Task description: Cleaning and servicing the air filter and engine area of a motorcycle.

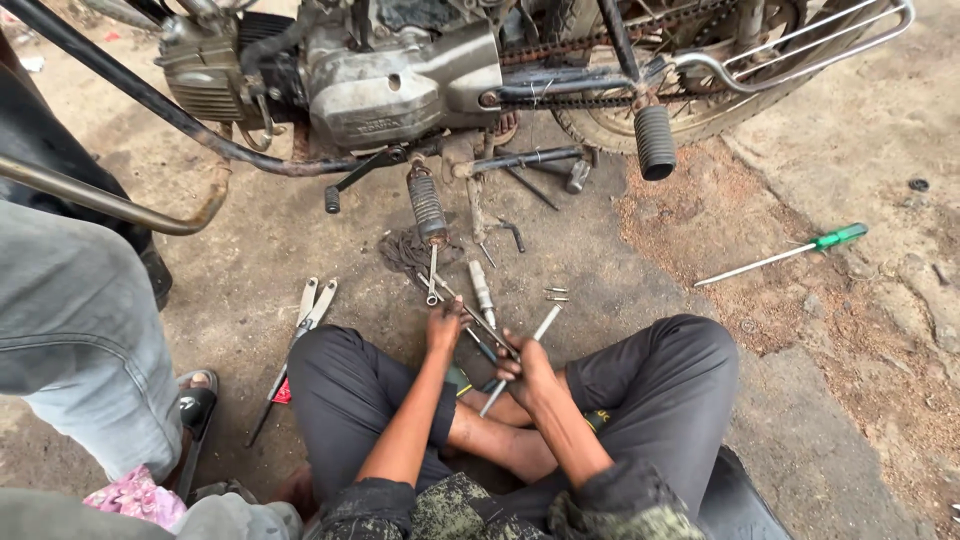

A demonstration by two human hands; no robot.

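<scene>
We sit cross-legged on the concrete floor, dark trousers over our knees, and our two hands meet just ahead of our shins. Our right hand is closed around a slim metal rod that runs slantwise from our ankle toward the scattered parts, its grip wrapped tight about the middle of the shaft. Our left hand rests a little farther forward with its fingers curled over a thin tool; the view there is cluttered, so it seems to be closing on one end of a long spanner, though we cannot be sure. Just beyond our fingers lie a short silver socket piece and two small bolts, near each other on the floor. To our left a pair of pliers lies open beside our knee, and another person's leg in light grey trousers stands close by, a sandalled foot below it. Well apart to our right lies a green-handled screwdriver on sawdust. Farthest off stands the motorcycle, its engine, footrest and chain above the dark rag.
</scene>
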